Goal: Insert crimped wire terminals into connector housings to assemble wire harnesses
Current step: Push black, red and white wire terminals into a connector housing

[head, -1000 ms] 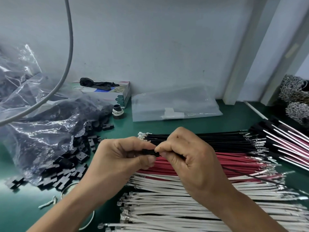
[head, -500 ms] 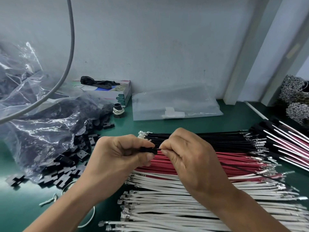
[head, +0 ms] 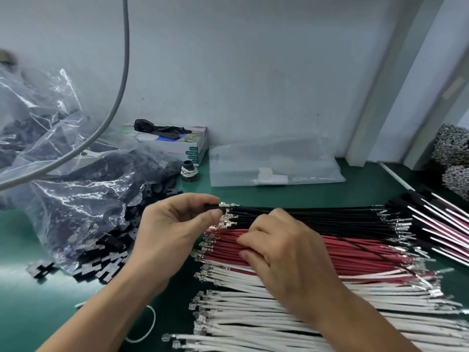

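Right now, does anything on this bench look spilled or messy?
Yes: black connector housings have spilled out of the torn plastic bag onto the green mat, left of the left hand. The wire rows look tidy.

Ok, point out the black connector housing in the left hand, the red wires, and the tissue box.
black connector housing [head: 212,207], head view, its visible end between thumb and forefinger.
red wires [head: 355,247], head view, middle of the bundle.
tissue box [head: 193,152], head view, front face.

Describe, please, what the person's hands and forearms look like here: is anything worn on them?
Both the left hand and the right hand are bare: no gloves, finger cots or rings show. The forearms are bare too, up to the bottom edge of the picture; no sleeve, watch or wrist strap is in view. The nails that show are short and unpainted.
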{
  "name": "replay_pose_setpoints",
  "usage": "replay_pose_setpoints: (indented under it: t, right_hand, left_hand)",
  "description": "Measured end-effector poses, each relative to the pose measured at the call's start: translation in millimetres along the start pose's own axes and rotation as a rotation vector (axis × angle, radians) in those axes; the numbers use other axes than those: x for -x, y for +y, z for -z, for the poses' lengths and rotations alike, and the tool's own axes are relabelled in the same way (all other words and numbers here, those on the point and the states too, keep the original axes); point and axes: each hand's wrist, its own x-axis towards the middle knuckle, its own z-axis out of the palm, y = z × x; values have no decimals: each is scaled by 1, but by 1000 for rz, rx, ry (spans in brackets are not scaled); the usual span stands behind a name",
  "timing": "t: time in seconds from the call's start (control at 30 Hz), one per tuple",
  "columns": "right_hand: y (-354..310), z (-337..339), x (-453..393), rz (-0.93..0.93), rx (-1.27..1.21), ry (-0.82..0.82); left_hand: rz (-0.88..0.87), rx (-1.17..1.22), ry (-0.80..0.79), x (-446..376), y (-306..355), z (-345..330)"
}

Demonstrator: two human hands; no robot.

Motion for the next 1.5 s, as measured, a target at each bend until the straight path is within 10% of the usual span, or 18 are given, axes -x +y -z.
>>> replay_pose_setpoints:
  t: [0.97,1.5]
  right_hand:
    - [9,9,-3,-151,-154,186]
    - [3,22,0,-129,-260,373]
  left_hand:
    - [-16,-43,41,-1,9,7]
    - [257,410,-191,-3,14,6]
